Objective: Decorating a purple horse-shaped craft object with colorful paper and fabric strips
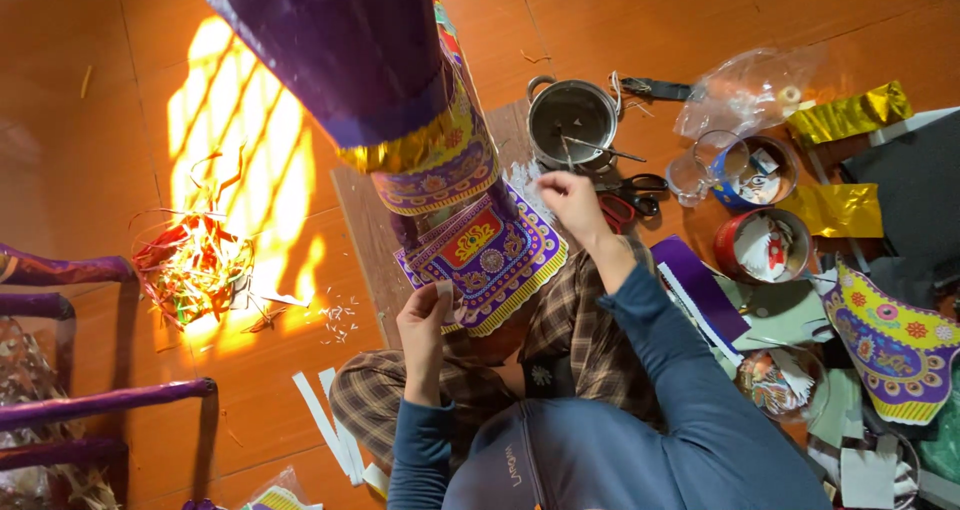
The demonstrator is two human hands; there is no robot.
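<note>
A: What fills the frame?

B: An orange floor (90,120), seen from overhead, with a patch of sun at upper left. A person in a blue top sits at the bottom centre, legs in plaid trousers folded under them. From the top centre a big purple paper form (350,40) reaches down towards the lap, edged in gold foil.

A: And the hands?

B: The left hand (425,320), at lower centre, pinches a small pale scrap against the lower edge of a trim panel (485,255), probably to keep it flat. The right hand (570,195), mid-frame, is curled loosely, fingertips together near the panel's upper corner (whether it grips anything I cannot tell).

A: Describe the panel.

B: A printed paper piece lying between the purple form and the lap: purple ground, red centre with a yellow motif, scalloped yellow border.

A: What else is nearby?

B: A metal pot (572,120) with a stick in it just above the right hand, likely kept within reach. Red-handled scissors (630,200) lie beside it. Open tins (765,245) of scraps sit at right, a tangle of coloured strips (195,265) at left.
</note>
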